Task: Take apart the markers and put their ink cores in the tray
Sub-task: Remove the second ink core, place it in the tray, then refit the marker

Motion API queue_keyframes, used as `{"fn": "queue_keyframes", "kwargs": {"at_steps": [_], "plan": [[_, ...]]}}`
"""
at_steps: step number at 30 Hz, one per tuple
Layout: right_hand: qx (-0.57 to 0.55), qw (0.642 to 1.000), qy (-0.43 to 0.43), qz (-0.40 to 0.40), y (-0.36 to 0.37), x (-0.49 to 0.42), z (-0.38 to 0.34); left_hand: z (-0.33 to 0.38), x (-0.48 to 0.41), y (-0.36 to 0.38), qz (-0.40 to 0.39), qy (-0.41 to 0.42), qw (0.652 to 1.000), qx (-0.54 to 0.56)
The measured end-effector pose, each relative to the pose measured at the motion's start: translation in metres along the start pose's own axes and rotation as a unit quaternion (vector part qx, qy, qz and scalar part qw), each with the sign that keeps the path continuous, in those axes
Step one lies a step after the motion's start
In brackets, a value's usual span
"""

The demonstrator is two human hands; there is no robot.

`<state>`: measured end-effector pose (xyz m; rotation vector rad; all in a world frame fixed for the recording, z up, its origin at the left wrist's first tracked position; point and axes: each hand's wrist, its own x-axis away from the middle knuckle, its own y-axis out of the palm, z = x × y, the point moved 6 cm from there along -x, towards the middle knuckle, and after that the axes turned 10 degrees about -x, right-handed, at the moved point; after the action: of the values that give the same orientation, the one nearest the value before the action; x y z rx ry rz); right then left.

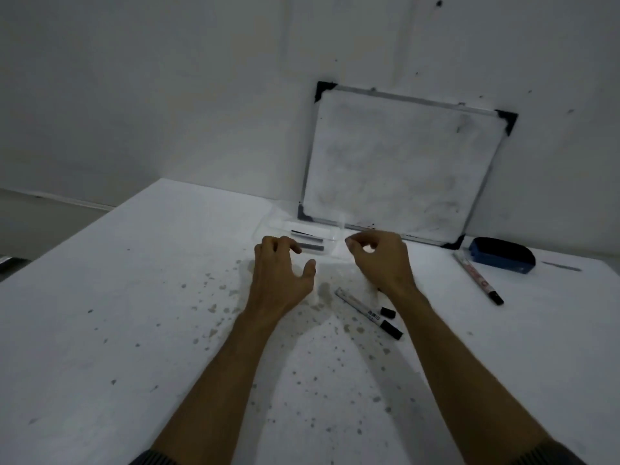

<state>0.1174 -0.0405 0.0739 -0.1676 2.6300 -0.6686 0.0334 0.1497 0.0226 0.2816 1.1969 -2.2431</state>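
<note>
A clear plastic tray [278,226] sits at the table's far middle, with two dark ink cores [310,241] lying in it. My left hand [280,276] hovers just in front of the tray, fingers curled and apart, holding nothing. My right hand [382,260] is to the tray's right, fingers loosely bent with nothing visible in them. A white marker body with a black cap [369,313] lies on the table below my right hand, and a small black end piece [387,312] rests beside it. A second whole marker [478,278] lies further right.
A small whiteboard [399,169] leans against the wall behind the tray. A dark blue eraser [501,255] sits at the right, near the second marker. The white table [134,313] is speckled with grey stains; its left edge runs diagonally.
</note>
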Motion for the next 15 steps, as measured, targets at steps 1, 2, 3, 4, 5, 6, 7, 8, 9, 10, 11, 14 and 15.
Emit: {"fn": "queue_keyframes", "kwargs": {"at_steps": [1,2,3,4,5,6,7,8,9,10,11,14,15], "plan": [[0.000,1.000,0.004,0.000,-0.006,0.015,0.005,0.010,0.002,0.001,0.002,0.033,0.999,0.014],[0.008,1.000,0.007,0.001,-0.012,0.028,0.011,0.019,0.005,0.002,-0.003,0.072,0.997,0.026],[0.018,1.000,0.009,0.002,-0.017,0.038,0.018,0.029,0.008,0.004,-0.013,0.110,0.993,0.036],[0.029,0.999,0.014,0.007,-0.023,0.047,0.025,0.037,0.013,0.007,-0.027,0.143,0.988,0.041],[0.035,0.999,0.018,0.016,-0.029,0.054,0.032,0.045,0.017,0.010,-0.043,0.173,0.983,0.040],[0.040,0.998,0.021,0.031,-0.036,0.062,0.038,0.052,0.022,0.015,-0.061,0.197,0.978,0.035],[0.049,0.997,0.018,0.050,-0.043,0.069,0.045,0.057,0.027,0.020,-0.079,0.217,0.973,0.028],[0.062,0.996,0.014,0.068,-0.049,0.076,0.050,0.062,0.033,0.027,-0.100,0.235,0.967,0.019],[0.073,0.994,0.014,0.079,-0.055,0.081,0.057,0.065,0.039,0.035,-0.122,0.253,0.960,0.007],[0.077,0.993,0.026,0.084,-0.059,0.083,0.064,0.066,0.044,0.043,-0.140,0.270,0.952,-0.012],[0.079,0.992,0.045,0.083,-0.062,0.082,0.071,0.067,0.047,0.048,-0.151,0.284,0.946,-0.031],[0.091,0.990,0.085,0.061,-0.067,0.077,0.087,0.064,0.050,0.054,-0.152,0.292,0.944,-0.038],[0.086,0.991,0.087,0.051,-0.066,0.076,0.089,0.063,0.049,0.053,-0.143,0.291,0.945,-0.038]]}}
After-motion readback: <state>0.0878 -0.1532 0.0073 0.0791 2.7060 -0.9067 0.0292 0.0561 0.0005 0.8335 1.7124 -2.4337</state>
